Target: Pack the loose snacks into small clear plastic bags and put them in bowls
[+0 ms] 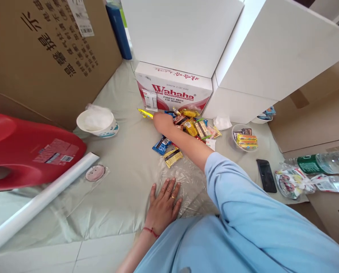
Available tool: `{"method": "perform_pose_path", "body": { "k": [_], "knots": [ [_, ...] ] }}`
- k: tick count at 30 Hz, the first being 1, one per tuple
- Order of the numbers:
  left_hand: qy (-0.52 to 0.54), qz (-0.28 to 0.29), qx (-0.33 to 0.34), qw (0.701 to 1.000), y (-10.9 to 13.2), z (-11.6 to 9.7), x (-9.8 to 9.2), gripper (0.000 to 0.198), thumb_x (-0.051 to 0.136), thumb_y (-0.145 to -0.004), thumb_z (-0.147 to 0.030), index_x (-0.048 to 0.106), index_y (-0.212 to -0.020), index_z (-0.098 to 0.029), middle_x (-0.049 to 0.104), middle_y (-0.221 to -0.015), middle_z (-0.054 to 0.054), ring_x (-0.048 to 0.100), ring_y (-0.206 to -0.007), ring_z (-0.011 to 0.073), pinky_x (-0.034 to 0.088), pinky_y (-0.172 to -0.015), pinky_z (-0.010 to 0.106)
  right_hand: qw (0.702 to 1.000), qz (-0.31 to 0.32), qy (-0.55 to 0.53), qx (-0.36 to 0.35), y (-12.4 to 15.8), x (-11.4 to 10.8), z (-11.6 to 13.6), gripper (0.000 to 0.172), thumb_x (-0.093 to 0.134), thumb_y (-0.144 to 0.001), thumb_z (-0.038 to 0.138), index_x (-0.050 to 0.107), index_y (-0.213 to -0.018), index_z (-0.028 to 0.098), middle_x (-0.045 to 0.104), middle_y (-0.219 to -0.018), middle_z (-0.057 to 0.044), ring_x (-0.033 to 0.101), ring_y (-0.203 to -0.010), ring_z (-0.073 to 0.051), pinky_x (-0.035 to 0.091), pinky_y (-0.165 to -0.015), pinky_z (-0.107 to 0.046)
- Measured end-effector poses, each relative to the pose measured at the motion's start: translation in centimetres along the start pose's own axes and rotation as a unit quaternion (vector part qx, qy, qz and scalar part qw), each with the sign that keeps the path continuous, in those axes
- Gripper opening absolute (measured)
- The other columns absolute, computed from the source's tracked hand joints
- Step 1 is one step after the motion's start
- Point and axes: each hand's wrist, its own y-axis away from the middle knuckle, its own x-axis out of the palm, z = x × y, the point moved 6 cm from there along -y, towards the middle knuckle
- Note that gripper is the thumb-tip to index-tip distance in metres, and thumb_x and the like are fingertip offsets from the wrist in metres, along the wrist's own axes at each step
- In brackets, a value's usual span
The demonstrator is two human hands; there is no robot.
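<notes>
My right hand (164, 123) reaches forward with its fingers closed on a yellow snack packet (145, 113), which sticks out to the left. Beneath and beside that wrist lies a heap of small wrapped snacks, among them a blue packet (161, 145), a yellow-and-black packet (173, 157) and a yellow-wrapped piece (190, 127). My left hand (163, 201) lies flat, palm down and fingers spread, on the pale cloth (121, 182) by a sheet of clear plastic (193, 187). A white packet (150, 99) leans against the Wahaha carton (173, 89) behind the heap.
At left stand a paper bowl (98, 123), a red jug (30, 151) and a white roll (41, 203). To the right are a clear bowl of snacks (245, 138), a phone (266, 175) and plastic bottles (325, 163). White boxes (183, 34) and a brown carton (52, 49) border the back.
</notes>
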Motion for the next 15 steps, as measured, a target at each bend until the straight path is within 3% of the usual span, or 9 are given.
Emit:
{"method": "perform_pose_path", "body": {
  "k": [2, 5, 7, 9, 12, 15],
  "knots": [
    [0.008, 0.006, -0.009, 1.000, 0.0, 0.0, 0.2, 0.053, 0.043, -0.103, -0.043, 0.047, -0.155, -0.030, 0.044, -0.163, 0.006, 0.038, -0.152, 0.0270, 0.002, -0.128, 0.058, 0.999, -0.032, 0.015, -0.011, 2.0, -1.3, -1.2, 0.031, 0.045, -0.107, 0.026, 0.058, -0.127, 0.007, 0.063, -0.129, -0.018, 0.065, -0.110, -0.026, 0.050, -0.093, -0.039],
    [0.020, 0.010, -0.014, 1.000, -0.1, 0.0, 0.3, 0.056, 0.043, -0.103, -0.051, 0.046, -0.155, -0.031, 0.041, -0.165, 0.005, 0.036, -0.153, 0.0259, -0.003, -0.128, 0.057, 0.995, -0.065, -0.032, -0.067, 8.2, -3.4, -3.7, 0.030, 0.050, -0.104, 0.038, 0.058, -0.121, 0.014, 0.065, -0.119, -0.012, 0.062, -0.105, -0.024, 0.048, -0.091, -0.035],
    [0.026, 0.014, -0.017, 0.999, -0.3, 0.0, 0.3, 0.058, 0.043, -0.102, -0.055, 0.046, -0.155, -0.031, 0.040, -0.165, 0.005, 0.036, -0.153, 0.0259, -0.006, -0.128, 0.056, 0.987, -0.020, -0.105, -0.122, 14.0, -3.6, -5.6, 0.028, 0.053, -0.102, 0.043, 0.059, -0.105, 0.016, 0.066, -0.098, -0.007, 0.060, -0.087, -0.020, 0.047, -0.081, -0.032],
    [0.025, 0.020, -0.016, 0.999, -0.4, 0.1, 0.2, 0.059, 0.044, -0.101, -0.056, 0.046, -0.155, -0.031, 0.040, -0.165, 0.006, 0.036, -0.153, 0.0273, -0.006, -0.128, 0.058, 0.969, 0.098, -0.159, -0.160, 20.0, -2.1, -7.3, 0.029, 0.057, -0.099, 0.047, 0.058, -0.094, 0.018, 0.063, -0.088, -0.003, 0.056, -0.077, -0.018, 0.044, -0.073, -0.028],
    [0.013, 0.028, 0.002, 1.000, -0.7, 0.1, 0.0, 0.057, 0.042, -0.103, -0.047, 0.042, -0.157, -0.030, 0.039, -0.165, 0.008, 0.036, -0.153, 0.0290, -0.004, -0.126, 0.063, 0.953, 0.221, -0.177, -0.110, 27.1, 1.3, -10.3, 0.022, 0.057, -0.099, 0.040, 0.058, -0.093, 0.019, 0.064, -0.089, -0.003, 0.057, -0.079, -0.017, 0.044, -0.073, -0.027],
    [0.004, 0.022, 0.008, 1.000, -1.1, 0.4, -0.3, 0.055, 0.036, -0.105, -0.038, 0.040, -0.159, -0.028, 0.037, -0.166, 0.009, 0.039, -0.152, 0.0278, 0.002, -0.127, 0.063, 0.969, 0.201, -0.138, 0.023, 30.2, 3.6, -14.2, 0.014, 0.054, -0.098, 0.032, 0.059, -0.096, 0.019, 0.067, -0.094, -0.006, 0.060, -0.083, -0.019, 0.044, -0.075, -0.028]
  ]
}}
